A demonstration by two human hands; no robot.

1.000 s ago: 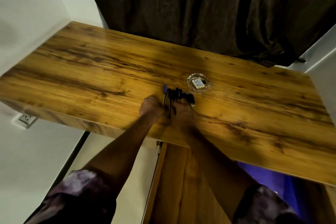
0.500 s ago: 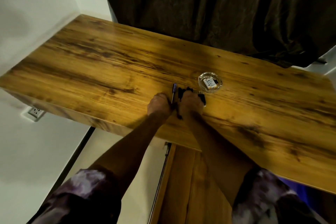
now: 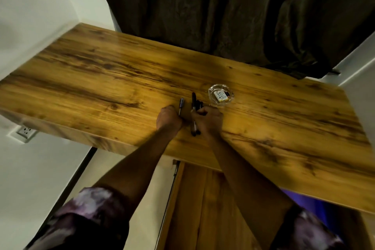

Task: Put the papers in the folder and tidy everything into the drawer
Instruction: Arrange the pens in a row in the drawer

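The right hand (image 3: 208, 121) is closed, its fingers curled round a bundle of black plastic pens (image 3: 194, 101). The pens stick out of the fist on both sides: their far ends point away from the person and their near ends hang just above the wood. Just left of it, and close to touching it, the left hand (image 3: 169, 121) is curled into a fist and grips a slim pen with a violet-blue cap (image 3: 181, 104), whose capped end pokes out on the far side.

Both hands are over the long brown wood-grain desk top (image 3: 101, 79), a little in from its near edge and right of its middle. Just beyond the right hand, to the far right, a round clear glass ashtray (image 3: 221, 94) stands on the desk. It holds a small white and yellow item too small to make out.

A dark brown curtain (image 3: 223, 10) hangs behind the desk. A white wall socket (image 3: 25, 131) sits low on the left wall. Below the near edge is a wooden panel (image 3: 205, 209); I cannot tell whether it is the drawer.
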